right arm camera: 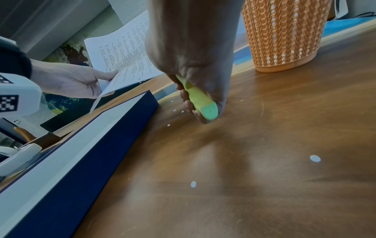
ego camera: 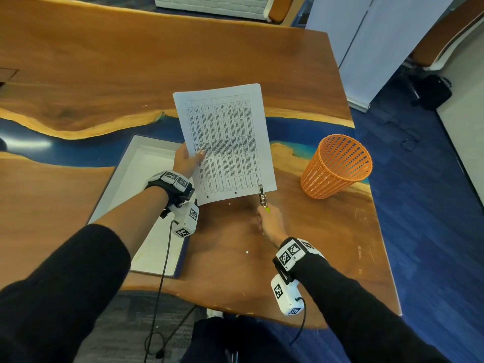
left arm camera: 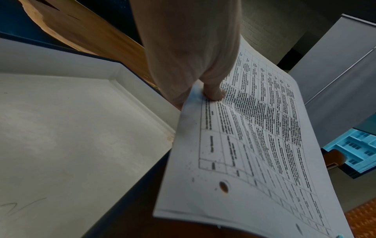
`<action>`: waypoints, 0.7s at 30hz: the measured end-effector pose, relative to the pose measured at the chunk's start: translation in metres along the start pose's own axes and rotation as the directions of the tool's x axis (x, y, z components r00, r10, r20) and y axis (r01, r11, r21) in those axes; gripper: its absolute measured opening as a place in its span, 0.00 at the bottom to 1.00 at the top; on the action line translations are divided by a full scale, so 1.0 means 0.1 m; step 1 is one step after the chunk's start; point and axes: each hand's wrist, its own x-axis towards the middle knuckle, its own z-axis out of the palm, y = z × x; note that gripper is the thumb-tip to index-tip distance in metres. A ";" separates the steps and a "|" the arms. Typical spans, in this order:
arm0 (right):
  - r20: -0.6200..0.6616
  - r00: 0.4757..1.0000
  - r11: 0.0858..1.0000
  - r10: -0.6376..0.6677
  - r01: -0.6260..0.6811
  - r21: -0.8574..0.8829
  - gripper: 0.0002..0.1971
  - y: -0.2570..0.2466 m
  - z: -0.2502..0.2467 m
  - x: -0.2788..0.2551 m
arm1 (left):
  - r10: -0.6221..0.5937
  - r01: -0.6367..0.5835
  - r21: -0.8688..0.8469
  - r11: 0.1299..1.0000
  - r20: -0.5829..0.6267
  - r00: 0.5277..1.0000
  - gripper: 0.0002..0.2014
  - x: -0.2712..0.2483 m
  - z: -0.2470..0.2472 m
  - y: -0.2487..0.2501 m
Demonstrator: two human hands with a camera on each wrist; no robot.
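1 paper stack (ego camera: 227, 142), 1 hole punch (ego camera: 262, 196), 1 basket (ego camera: 337, 166), 1 tray (ego camera: 141, 169).

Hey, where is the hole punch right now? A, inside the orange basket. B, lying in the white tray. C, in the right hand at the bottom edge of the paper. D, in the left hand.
C: the right hand grips the green-handled hole punch, its metal head at the lower edge of the papers that the left hand holds up.

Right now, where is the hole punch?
Head view: the right hand grips the hole punch at the near right corner of the paper stack, left of the orange basket.
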 end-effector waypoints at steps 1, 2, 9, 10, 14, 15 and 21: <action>-0.004 1.000 1.000 0.001 -0.001 -0.001 0.10 0.00 0.00 0.00 | 0.003 -0.003 -0.004 1.000 0.002 1.000 0.19 0.00 0.01 0.00; -0.015 1.000 1.000 0.004 -0.004 -0.004 0.09 -0.01 0.00 0.00 | 0.006 -0.006 -0.008 1.000 0.003 1.000 0.19 0.00 0.01 0.00; -0.021 1.000 1.000 0.014 -0.014 0.016 0.09 -0.01 -0.02 0.00 | -0.012 0.012 -0.021 1.000 -0.002 1.000 0.19 0.03 0.02 0.01; -0.021 1.000 1.000 0.018 -0.018 0.022 0.09 -0.01 -0.02 0.01 | -0.013 0.013 -0.022 1.000 -0.001 1.000 0.20 0.03 0.02 0.01; -0.015 1.000 0.999 0.021 -0.021 0.025 0.06 -0.02 -0.02 0.00 | 0.000 0.001 -0.016 1.000 0.011 1.000 0.20 0.03 0.02 0.00; -0.014 1.000 1.000 0.014 -0.014 0.026 0.06 -0.02 -0.02 0.00 | -0.005 0.005 -0.017 1.000 0.010 1.000 0.20 0.03 0.02 0.01; -0.028 0.998 0.991 -0.054 0.057 0.119 0.16 -0.01 -0.07 -0.07 | -0.014 0.014 -0.013 1.000 0.003 1.000 0.19 0.05 0.01 0.00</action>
